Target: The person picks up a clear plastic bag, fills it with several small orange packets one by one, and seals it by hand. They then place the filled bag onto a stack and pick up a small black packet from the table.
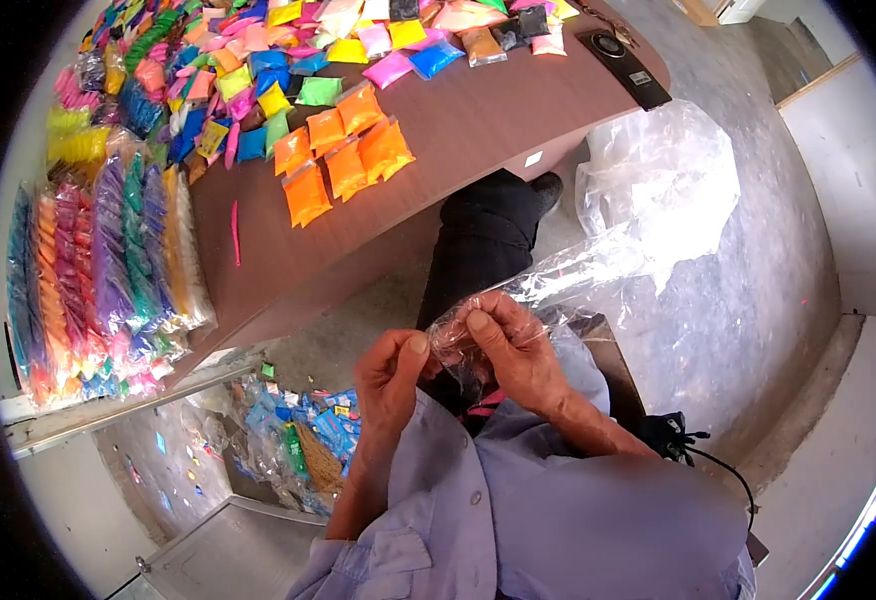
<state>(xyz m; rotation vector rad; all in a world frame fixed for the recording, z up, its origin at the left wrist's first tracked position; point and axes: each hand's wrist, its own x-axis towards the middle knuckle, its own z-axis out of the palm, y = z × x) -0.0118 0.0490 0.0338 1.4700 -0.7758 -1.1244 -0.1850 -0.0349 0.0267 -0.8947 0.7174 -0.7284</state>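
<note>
Between my two hands, above my lap, is a clear plastic bag (568,268) that stretches off to the right. My left hand (393,375) pinches its near edge between thumb and fingers. My right hand (518,355) grips the gathered film, thumb on top and fingers partly hidden behind the plastic. Beyond my hands, small orange packets (343,155) lie in a group near the front edge of the brown table (288,250). A thin pink strip (236,233) rests on the tabletop to their left.
A heap of colourful packets (248,75) covers the table's back left. Bags of twisted coloured pieces (108,260) stand at the left edge. A black device (626,70) lies at the right end. Large clear plastic (658,185) spreads over the floor; wrappers (303,430) are piled lower left.
</note>
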